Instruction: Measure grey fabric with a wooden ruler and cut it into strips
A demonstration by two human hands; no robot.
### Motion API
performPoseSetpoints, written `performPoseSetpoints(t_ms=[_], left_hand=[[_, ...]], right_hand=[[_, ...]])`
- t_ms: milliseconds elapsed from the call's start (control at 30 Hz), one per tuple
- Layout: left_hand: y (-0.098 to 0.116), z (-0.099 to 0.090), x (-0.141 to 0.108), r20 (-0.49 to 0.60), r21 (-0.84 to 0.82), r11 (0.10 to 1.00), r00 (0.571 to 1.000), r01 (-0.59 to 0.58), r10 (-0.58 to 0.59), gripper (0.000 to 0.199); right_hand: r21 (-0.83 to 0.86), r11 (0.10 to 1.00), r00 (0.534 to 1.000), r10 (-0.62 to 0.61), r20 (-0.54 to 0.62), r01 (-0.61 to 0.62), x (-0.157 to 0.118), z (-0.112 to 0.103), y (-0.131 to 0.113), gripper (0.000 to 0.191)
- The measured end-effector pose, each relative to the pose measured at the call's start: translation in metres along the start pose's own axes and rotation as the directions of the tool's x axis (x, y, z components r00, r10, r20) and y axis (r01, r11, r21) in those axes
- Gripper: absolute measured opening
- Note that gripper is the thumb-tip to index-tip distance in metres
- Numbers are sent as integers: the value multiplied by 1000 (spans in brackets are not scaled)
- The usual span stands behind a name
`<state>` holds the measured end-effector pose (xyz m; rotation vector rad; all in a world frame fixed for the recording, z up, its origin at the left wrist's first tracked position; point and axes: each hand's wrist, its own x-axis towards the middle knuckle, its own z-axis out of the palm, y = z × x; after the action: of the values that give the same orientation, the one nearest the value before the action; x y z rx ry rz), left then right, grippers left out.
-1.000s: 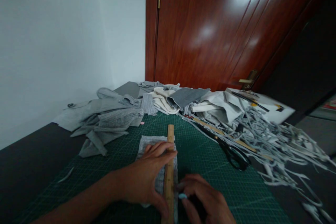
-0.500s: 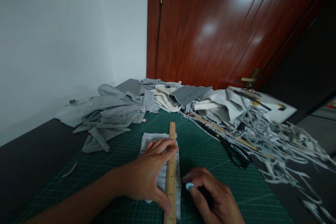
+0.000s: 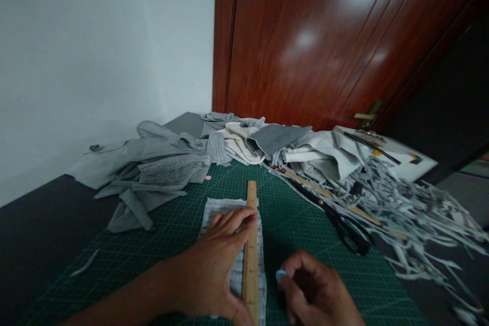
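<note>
While the grey ribbed cloth (image 3: 219, 206) lies flat on the green mat (image 3: 290, 214) in front of you, the wooden ruler (image 3: 250, 265) runs lengthwise over it near its right edge. Your left hand (image 3: 210, 265) is spread, fingertips and thumb at the ruler. If that pressure is uneven, the ruler could pivot; because the knit looks soft, it could ruck or stretch beneath. Your right hand (image 3: 317, 285) pinches a small pale blue disc (image 3: 280, 275) between thumb and forefinger, just right of the cloth and apart from it. Pushing the disc hard against the ruler could nudge it askew or drag the fabric. Farther right, black-handled scissors (image 3: 331, 212) lie beside tangled strips (image 3: 420, 214), which a sweeping sleeve or wrist could snag.
</note>
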<state>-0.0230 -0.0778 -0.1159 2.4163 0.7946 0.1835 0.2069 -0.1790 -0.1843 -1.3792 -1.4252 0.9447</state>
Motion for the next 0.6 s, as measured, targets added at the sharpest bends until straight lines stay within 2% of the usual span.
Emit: performPoseSetpoints(t_ms=[167,233,267,333,433,600], left_hand=[[-6,6,-1,-30,-16,1000,999,-18,18,137],[-13,10,-1,-51,-22,999,998,-42,41,135],[-17,12,-1,-60,-23,998,997,-56,55,135],[-24,17,0,-82,-19,996,993,-84,82,136],[-30,22,0,-96,-12,995,991,-94,93,135],[-21,19,-2,-116,-19,998,991,-66,64,129]], right_hand=[[57,992,991,105,78,-110,11,-2,-16,53],[27,994,988,107,110,-110,15,-4,-25,48],[-9,997,990,75,120,-75,18,-6,-29,43],[-128,989,987,-54,148,74,25,-11,-38,32],[-322,895,938,-233,256,310,41,-21,-49,18],[-457,756,875,-327,357,468,75,-34,-52,13]])
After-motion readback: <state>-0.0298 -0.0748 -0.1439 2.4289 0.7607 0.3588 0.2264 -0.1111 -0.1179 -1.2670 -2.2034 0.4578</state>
